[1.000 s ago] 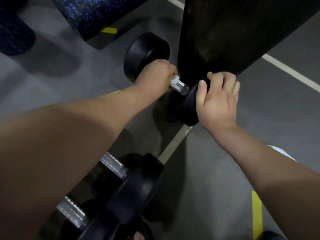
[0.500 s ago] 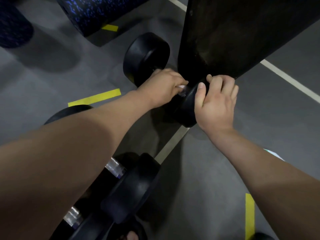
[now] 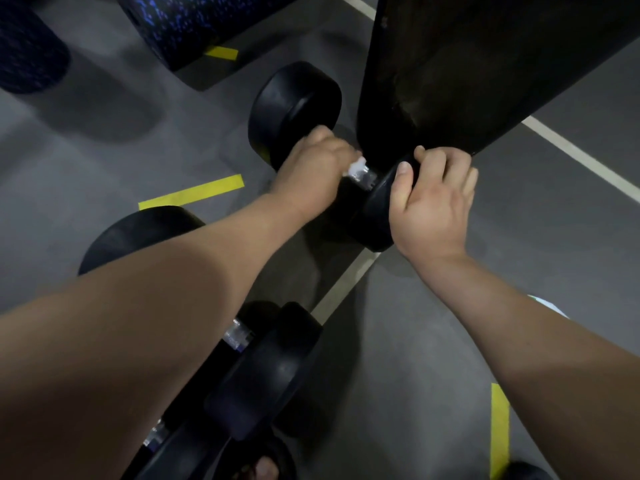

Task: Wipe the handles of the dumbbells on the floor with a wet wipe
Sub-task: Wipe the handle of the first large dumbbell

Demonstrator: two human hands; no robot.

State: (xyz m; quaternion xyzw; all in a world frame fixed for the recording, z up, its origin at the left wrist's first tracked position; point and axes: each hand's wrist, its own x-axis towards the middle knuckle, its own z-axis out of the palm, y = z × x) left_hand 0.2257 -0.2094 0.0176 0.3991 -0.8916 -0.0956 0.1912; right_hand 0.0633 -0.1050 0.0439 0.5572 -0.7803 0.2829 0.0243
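Dim grey matte floor (image 3: 433, 341) with short yellow tape strips (image 3: 192, 192) and white painted lines (image 3: 581, 157). Black foam roller with blue speckles (image 3: 194, 19) at top edge. Large black slanted panel (image 3: 485, 64) fills top-right corner.

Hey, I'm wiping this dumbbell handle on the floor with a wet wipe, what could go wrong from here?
1. The right hand curls over the head of the dumbbell, right beside the black pad. If the round weight rolls, those fingers may get pinched.
2. The left hand holds the wet wipe in a small bunch, and bare handle shows next to it, so that stretch could be missed.
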